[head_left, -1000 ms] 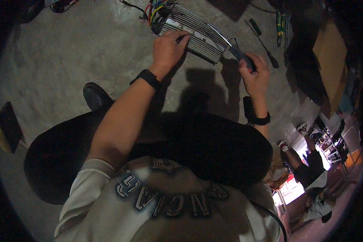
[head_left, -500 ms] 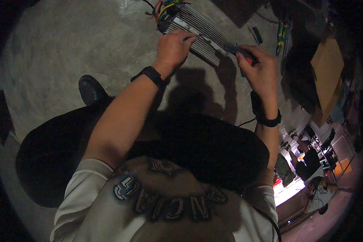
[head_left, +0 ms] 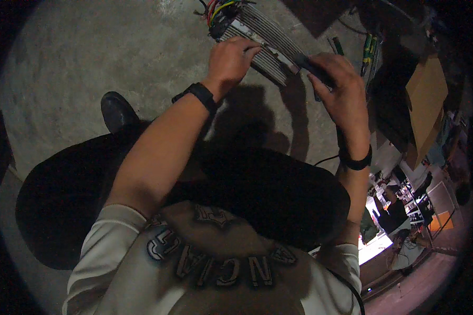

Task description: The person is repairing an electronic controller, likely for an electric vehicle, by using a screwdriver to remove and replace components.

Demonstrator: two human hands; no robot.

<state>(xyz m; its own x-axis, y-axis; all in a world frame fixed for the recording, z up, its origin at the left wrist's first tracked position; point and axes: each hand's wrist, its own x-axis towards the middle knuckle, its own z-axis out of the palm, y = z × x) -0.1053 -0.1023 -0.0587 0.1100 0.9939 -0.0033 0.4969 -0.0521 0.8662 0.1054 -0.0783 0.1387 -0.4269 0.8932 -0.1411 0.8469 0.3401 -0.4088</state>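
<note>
One ribbed silver metal controller box [head_left: 265,44] lies on the grey concrete floor [head_left: 89,58] at twelve o'clock, a bunch of coloured wires [head_left: 215,8] at its eleven o'clock end. The left hand [head_left: 230,59] presses its fingers on the box's near edge. The right hand [head_left: 339,89] grips one dark-handled tool [head_left: 312,65] against it. Two green-handled screwdrivers [head_left: 368,50] lie at one o'clock.

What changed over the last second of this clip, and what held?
The right hand brought its dark tool in along the finned metal box, closer to the left hand. The left hand stayed pressed on the box, which still lies on the concrete floor.
</note>
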